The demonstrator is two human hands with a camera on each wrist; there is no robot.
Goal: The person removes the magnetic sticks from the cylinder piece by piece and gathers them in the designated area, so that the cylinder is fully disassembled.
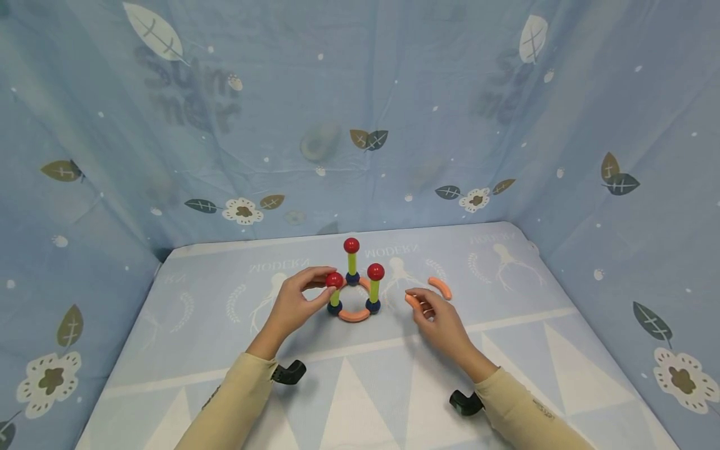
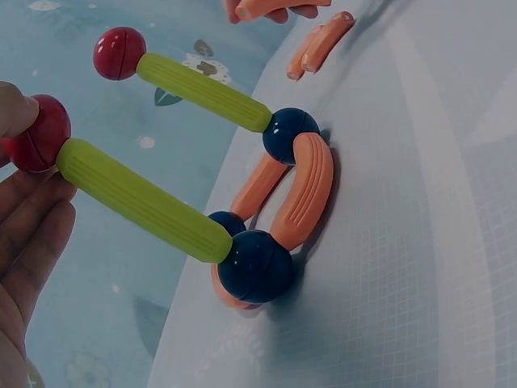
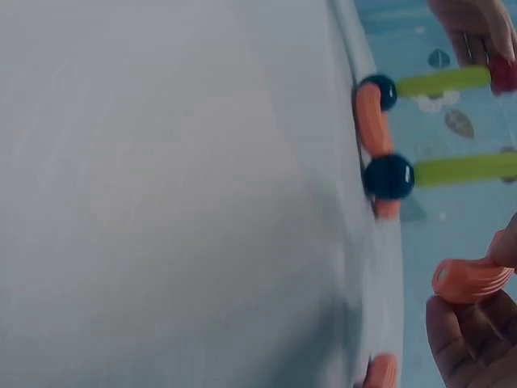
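1. Head view: on a table covered in pale blue-and-white patterned cloth [image 1: 365,400], we see a ring of ribbed orange curved plastic-looking pieces [image 1: 354,317] and glossy navy balls [image 1: 373,305]. Three yellow-green ribbed rods [image 1: 374,292] stand on those balls, each capped with a glossy red ball [image 1: 375,272].
2. The left hand [image 1: 298,304] pinches the nearer left red ball in its grip; we judge this steadies the upright structure from its top.
3. The right hand [image 1: 441,324], right of the ring, has its grip pinching an orange curved segment [image 1: 413,302]. Loose orange curved segments [image 1: 440,287] lie on the table just beyond, probably left there for easy reach.
4. As for writing, we read a blurred "Summer", split over two lines, on the blue printed curtain [image 1: 315,75], and "MODERN" repeated on the cloth. A mark on the beige right sleeve [image 1: 523,406] is too small to read.
5. Left wrist view: thumb and fingers meet around the red ball; two loose segments lie side by side. We find no lettering on the parts.
6. Right wrist view: the held segment's end protrudes beyond the fingers, perhaps to keep that end uncovered. Whether a second segment is held, we cannot tell.
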